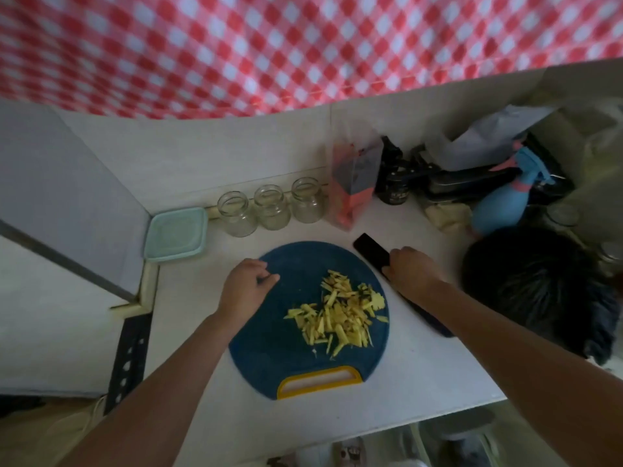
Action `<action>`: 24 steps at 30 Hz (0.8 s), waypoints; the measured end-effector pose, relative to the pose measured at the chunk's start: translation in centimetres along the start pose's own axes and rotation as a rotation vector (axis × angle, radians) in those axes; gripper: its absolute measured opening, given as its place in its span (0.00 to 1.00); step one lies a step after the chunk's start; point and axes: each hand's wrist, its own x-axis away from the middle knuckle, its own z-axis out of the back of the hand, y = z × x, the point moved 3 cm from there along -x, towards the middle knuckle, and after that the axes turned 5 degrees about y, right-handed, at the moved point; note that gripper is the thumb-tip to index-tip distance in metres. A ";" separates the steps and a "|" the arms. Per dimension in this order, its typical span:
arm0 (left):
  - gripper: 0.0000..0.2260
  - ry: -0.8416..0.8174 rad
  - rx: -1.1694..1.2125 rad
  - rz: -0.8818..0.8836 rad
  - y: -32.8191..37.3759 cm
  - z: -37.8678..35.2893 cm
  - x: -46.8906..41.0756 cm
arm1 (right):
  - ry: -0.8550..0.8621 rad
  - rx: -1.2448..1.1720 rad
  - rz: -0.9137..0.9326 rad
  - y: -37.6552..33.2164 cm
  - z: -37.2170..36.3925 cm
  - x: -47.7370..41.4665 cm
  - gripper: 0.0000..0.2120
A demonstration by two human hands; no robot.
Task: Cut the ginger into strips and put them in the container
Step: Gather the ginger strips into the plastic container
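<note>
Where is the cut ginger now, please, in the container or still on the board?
Still out: the ginger strips lie heaped on the blue cutting board, apart from the pale green container.

Pale counter (pixel 421 365) beneath a red-and-white checked cloth (pixel 236 45) that hangs across the back. Three clear glass jars stand upright and lidless in a row along the back edge: left jar (pixel 236 214), middle jar (pixel 271 207), right jar (pixel 308 200), close beside one another. Just right of them stands an orange-pink packet (pixel 354 183), and beside it a small dark bottle (pixel 392 187). Further right, a blue spray bottle (pixel 502 203) with a pink band leans among clutter, below a crumpled pale bag (pixel 488 133). At far right is a dark shaggy rounded mass (pixel 532 284), not identifiable. At left, a grey panel (pixel 60 183) stands above a black perforated strip (pixel 129 358).
</note>
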 end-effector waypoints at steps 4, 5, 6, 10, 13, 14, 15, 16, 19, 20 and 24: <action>0.17 0.045 -0.027 0.045 -3.8 3.6 -0.8 | 0.033 0.004 0.224 -6.9 0.7 -0.8 0.16; 0.15 0.043 -0.047 0.059 -4.7 4.3 -1.1 | 0.019 -0.015 0.270 -8.7 0.2 -0.7 0.15; 0.11 0.039 -0.057 0.056 -5.7 4.9 -1.5 | -0.009 -0.032 0.308 -10.5 -0.4 -0.7 0.14; 0.16 0.027 -0.210 -0.014 -9.5 7.3 -3.4 | -0.146 -0.146 0.324 -15.5 -3.3 -0.5 0.20; 0.20 0.019 -0.307 -0.006 -11.3 8.5 -5.1 | -0.227 -0.026 0.347 -17.8 -5.0 -0.5 0.23; 0.20 0.004 -0.329 -0.005 -11.8 8.7 -5.7 | -0.250 0.022 0.338 -18.3 -5.3 -0.7 0.23; 0.20 -0.015 -0.354 0.001 -12.1 8.8 -6.4 | -0.263 0.061 0.326 -18.7 -5.6 -1.0 0.24; 0.19 -0.029 -0.380 0.010 -12.6 8.9 -6.9 | -0.270 0.098 0.320 -19.0 -5.7 -1.2 0.24; 0.14 -0.042 -0.426 0.021 -13.1 9.2 -8.3 | -0.273 0.117 0.283 -19.4 -5.7 -1.5 0.23; 0.12 -0.039 -0.427 -0.001 -13.0 9.3 -8.6 | -0.275 0.102 0.268 -19.3 -5.7 -1.5 0.24; 0.05 -0.057 -0.424 -0.099 -12.5 8.9 -9.1 | -0.280 0.055 0.231 -19.2 -6.0 -1.6 0.25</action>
